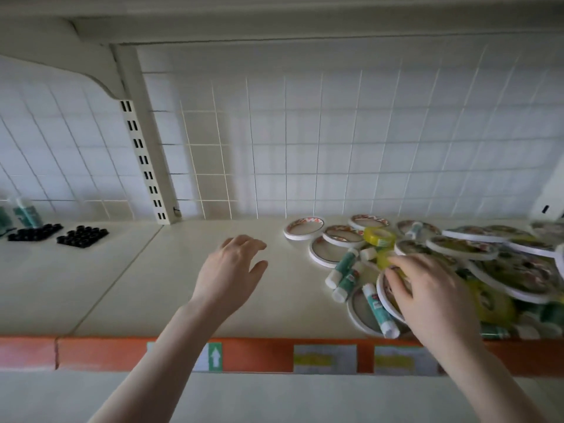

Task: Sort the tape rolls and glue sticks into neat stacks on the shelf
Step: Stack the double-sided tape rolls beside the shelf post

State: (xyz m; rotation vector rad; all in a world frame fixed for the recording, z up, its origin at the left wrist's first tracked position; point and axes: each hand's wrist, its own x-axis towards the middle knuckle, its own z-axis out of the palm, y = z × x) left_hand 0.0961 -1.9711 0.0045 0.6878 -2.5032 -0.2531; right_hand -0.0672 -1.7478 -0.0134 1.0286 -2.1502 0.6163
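Note:
A loose pile of flat white-rimmed tape rolls (305, 228), yellow tape rolls (379, 235) and green-and-white glue sticks (380, 311) covers the right part of the cream shelf (183, 288). My right hand (433, 297) lies on the pile, its fingers curled over the rim of a white tape roll (385, 296) near the front. My left hand (232, 270) hovers above bare shelf left of the pile, with fingers loosely spread and holding nothing.
Two blocks of small black caps (82, 236) and some green bottles (26, 212) stand at the far left. A white wire grid (305, 141) backs the shelf, with a slotted upright (143, 157). An orange price strip (259, 355) runs along the front edge.

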